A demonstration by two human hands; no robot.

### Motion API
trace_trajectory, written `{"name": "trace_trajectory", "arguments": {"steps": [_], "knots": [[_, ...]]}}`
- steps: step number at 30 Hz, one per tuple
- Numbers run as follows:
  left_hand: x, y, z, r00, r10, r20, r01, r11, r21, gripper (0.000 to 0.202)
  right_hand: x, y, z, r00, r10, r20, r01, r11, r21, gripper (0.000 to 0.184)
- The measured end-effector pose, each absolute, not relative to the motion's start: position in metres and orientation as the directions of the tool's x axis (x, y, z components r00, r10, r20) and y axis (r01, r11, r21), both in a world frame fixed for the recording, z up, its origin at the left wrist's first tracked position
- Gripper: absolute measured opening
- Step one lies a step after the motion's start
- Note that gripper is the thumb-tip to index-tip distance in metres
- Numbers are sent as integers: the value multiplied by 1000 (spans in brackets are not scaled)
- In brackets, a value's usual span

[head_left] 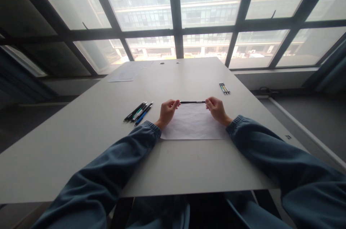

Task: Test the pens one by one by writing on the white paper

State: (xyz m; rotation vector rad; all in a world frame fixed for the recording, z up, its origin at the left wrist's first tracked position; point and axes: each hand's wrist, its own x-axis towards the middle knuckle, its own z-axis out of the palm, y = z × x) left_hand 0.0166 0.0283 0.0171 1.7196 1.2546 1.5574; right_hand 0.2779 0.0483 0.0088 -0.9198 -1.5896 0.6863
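Observation:
A dark pen (192, 102) with a pale patch toward its right end is held level between my two hands. My left hand (168, 111) pinches one end, and my right hand (216, 109) grips the other. Below the pen lies a white sheet of paper (195, 124), its side edges partly covered by my hands and wrists. To the left of my left hand is a loose bunch of several pens (138, 113), black, green, white and blue. Their ends that my fingers cover cannot be seen.
A small row of slim pens (224, 88) lies at the right side of the white table (186, 166). More paper sheets (125, 72) rest at the far left. A dark round spot (162, 63) is near the far edge, before large windows. A small dark mark (288, 137) sits near the right edge.

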Motion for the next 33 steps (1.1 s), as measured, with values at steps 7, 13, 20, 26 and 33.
{"name": "trace_trajectory", "arguments": {"steps": [7,13,20,26,33], "knots": [[16,28,16,-76,870,487,288,-449,846,44,277,47,11,-86,855,511,220,517,-827,46],[17,28,16,-80,875,477,274,-441,854,44,278,50,7,-91,856,509,217,516,-829,45],[17,28,18,-77,873,482,290,-443,849,46,278,51,6,-92,857,507,227,514,-827,48],[17,28,17,-75,875,478,288,-440,851,45,278,51,6,-96,852,515,218,523,-824,49],[17,27,17,-73,872,483,296,-444,846,46,278,51,5,-99,851,516,213,524,-825,49]]}}
